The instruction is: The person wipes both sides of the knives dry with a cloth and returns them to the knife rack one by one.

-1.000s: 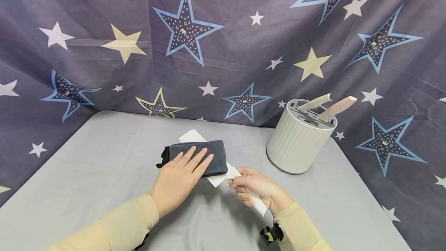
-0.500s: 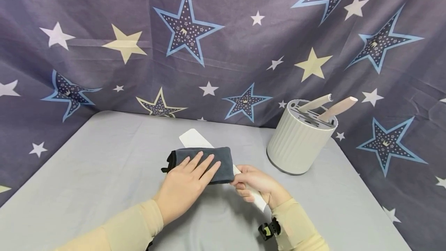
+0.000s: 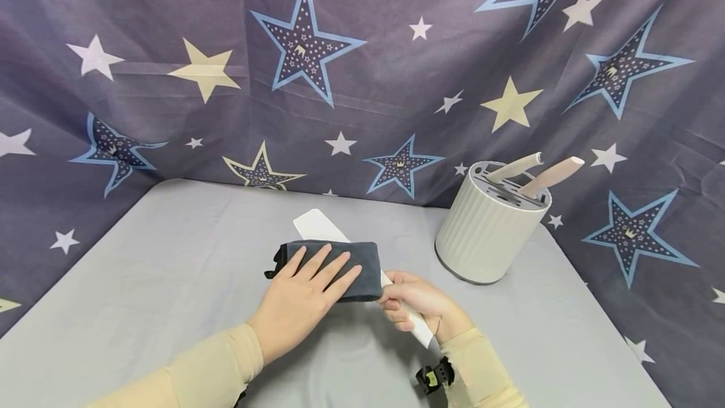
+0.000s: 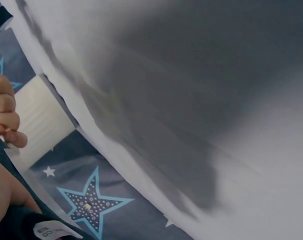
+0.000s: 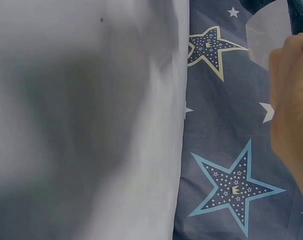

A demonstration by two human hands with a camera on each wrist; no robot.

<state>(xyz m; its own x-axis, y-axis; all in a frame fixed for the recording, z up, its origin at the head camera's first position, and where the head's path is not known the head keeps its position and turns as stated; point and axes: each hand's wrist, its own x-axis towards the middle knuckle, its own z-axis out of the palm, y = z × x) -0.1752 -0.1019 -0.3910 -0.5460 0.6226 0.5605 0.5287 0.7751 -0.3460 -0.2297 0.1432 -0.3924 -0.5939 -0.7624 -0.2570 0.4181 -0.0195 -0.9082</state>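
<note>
My left hand (image 3: 300,301) lies with straight, spread fingers on a folded dark grey cloth (image 3: 365,257), pressing it over the blade of a white knife (image 3: 317,226). The blade's squared far end sticks out beyond the cloth at upper left; its middle is covered. Around the knife's white handle (image 3: 420,327) curl the fingers of my right hand (image 3: 421,304), close beside the cloth's right end. In the left wrist view, a white tag (image 4: 54,230) shows on the cloth. Part of the broad pale blade (image 5: 266,35) appears beside the right hand in the right wrist view.
A ribbed off-white knife block (image 3: 489,232) stands at the right rear, with a cream handle (image 3: 515,167) and a pinkish handle (image 3: 552,176) rising from its slots. The grey-covered table (image 3: 141,282) meets a star-patterned curtain (image 3: 374,80) behind.
My left hand has slid the cloth right and slightly toward me along the blade, uncovering more of its far end. Over the last half second it has barely shifted. The right hand keeps its grip.
</note>
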